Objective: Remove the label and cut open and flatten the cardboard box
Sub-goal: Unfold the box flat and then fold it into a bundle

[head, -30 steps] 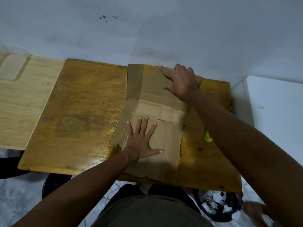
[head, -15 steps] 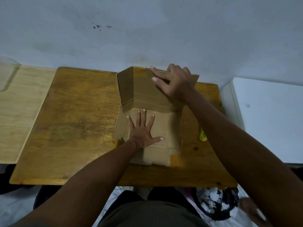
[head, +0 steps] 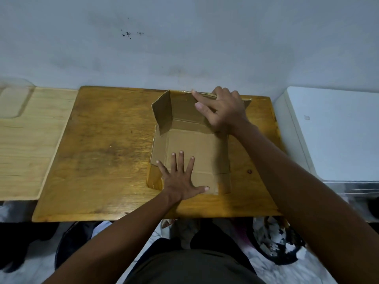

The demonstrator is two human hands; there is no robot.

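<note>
The cardboard box (head: 196, 148), already cut open, is spread on the orange-brown wooden table (head: 106, 152), right of its middle, with the near panels lying flat and the far panel and its left side flap standing up from a crease towards the wall. It is judged to be light, thin and stiff across the panels but ready to bend along its scored creases, so a springing back of the raised part is to be expected unless it is pressed down; hold is best taken at the free upper edge of the raised panel, with the flat part pinned. The left hand (head: 180, 179) is laid palm-down on the near flat panel, fingers straight and spread, gripping nothing. The right hand (head: 223, 111) is set on the raised far panel, fingers curled over its upper edge and the thumb extended across its inner face.
</note>
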